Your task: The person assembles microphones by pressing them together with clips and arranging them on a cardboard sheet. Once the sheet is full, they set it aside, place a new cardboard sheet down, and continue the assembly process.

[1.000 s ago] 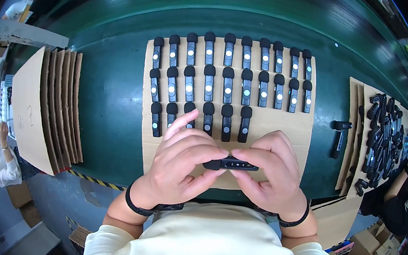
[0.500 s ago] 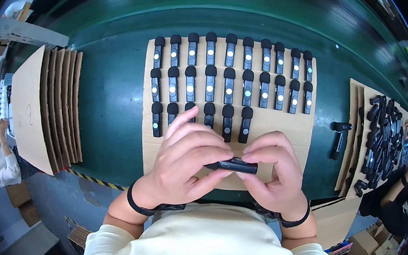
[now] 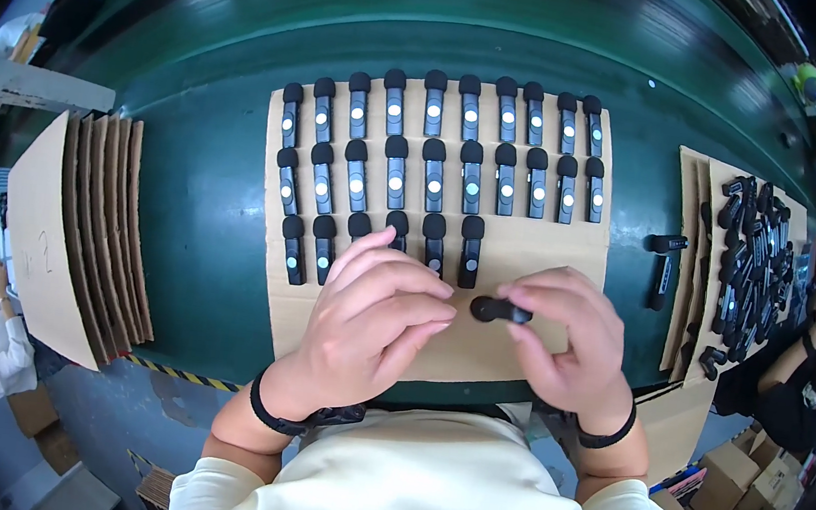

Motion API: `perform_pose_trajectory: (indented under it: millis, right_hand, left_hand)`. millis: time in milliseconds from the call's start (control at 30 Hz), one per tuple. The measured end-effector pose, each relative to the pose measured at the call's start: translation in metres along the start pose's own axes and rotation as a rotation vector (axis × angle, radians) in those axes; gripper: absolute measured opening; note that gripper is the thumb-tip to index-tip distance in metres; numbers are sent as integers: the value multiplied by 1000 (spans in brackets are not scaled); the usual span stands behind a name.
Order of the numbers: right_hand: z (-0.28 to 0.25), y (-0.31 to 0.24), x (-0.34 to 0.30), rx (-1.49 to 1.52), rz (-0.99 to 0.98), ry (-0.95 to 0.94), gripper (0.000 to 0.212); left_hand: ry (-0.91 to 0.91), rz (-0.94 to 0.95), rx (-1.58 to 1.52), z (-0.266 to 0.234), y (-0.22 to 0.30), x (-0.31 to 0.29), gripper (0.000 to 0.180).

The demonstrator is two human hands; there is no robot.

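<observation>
Between the thumb and fingers of my right hand [image 3: 574,343] is a small black wireless microphone [image 3: 494,310] with a round foam tip pointing left. My left hand [image 3: 357,322] is apart from it, fingers loosely stretched with nothing in them. Both hands are over the near part of a flat cardboard sheet [image 3: 487,355]. Similar microphones with foam tips lie on it in three rows: a back row [image 3: 434,107], a middle row [image 3: 433,185] and a shorter front row [image 3: 470,252]. Most carry a pale round spot. My left hand partly covers the front row.
Folded cardboard sheets [image 3: 94,229] stand at the left of the green table [image 3: 205,182]. On the right, a cardboard tray [image 3: 707,279] bears a heap of microphones [image 3: 751,264], with a loose microphone [image 3: 662,279] beside it. Other people sit at both sides.
My left hand has let go of the microphone. My right hand has turned it so the foam tip shows and keeps hold. The view has shifted slightly.
</observation>
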State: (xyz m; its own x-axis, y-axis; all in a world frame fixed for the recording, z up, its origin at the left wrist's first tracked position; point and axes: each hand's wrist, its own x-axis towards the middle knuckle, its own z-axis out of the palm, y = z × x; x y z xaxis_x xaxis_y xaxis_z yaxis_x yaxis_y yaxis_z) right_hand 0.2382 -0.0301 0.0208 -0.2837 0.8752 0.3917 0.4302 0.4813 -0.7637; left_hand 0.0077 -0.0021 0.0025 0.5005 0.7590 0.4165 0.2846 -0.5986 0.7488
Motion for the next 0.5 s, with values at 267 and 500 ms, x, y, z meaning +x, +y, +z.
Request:
perform_pose_trajectory:
  millis: [267,500]
  right_hand:
    - [-6,23,-16,-337,-15,-90,31]
    - [2,21,-21,-446,21,-249,34]
  left_hand:
    - [-23,18,-4,3,-2,0,16]
    - [-37,-14,-29,3,-4,0,19]
